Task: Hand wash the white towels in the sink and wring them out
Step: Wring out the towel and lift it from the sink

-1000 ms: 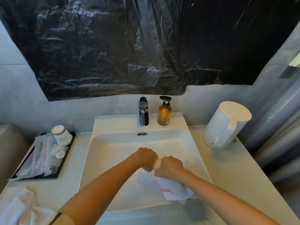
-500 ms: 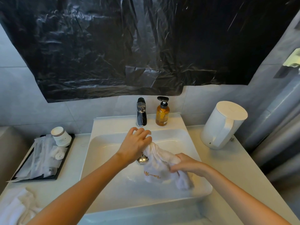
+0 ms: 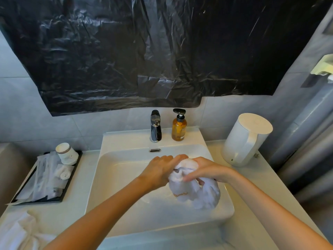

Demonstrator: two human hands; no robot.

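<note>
Hands: left hand [image 3: 159,171] and right hand [image 3: 207,169] are clutching the bunched white towel [image 3: 196,193].
Progress: probably scrubbing; wringing is waiting.
Remaining: another towel [image 3: 16,231] is lying lower left.

The left half of the sink [image 3: 115,186] lies open. The left hand [image 3: 160,170], right hand [image 3: 207,170] and bunched towel [image 3: 196,192] fill its right half. On the far rim stand a faucet [image 3: 155,126] and soap bottle [image 3: 179,127]. A kettle [image 3: 246,139] crowds the right counter, a tray [image 3: 69,183] the left.
</note>
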